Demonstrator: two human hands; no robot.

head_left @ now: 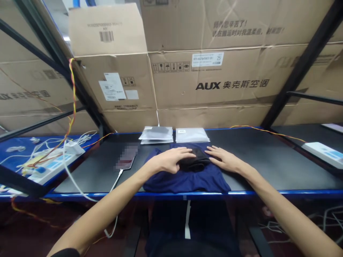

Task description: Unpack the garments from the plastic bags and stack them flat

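Note:
A dark navy cloth, perhaps a garment, lies spread on the black tabletop in front of me. On top of it sits a smaller black folded cloth. My left hand reaches over the left edge of the black cloth, fingers stretched out and thumb apart from them; its fingertips touch the cloth. Resting on the navy cloth at the right is my right hand, open with fingers spread, their tips near the black cloth's right edge.
Behind the cloth lie two stacks of flat translucent packets, a left stack and a right stack. A phone on a white cable is at left. Power strips sit at both sides. Cardboard walls the back between dark frame posts.

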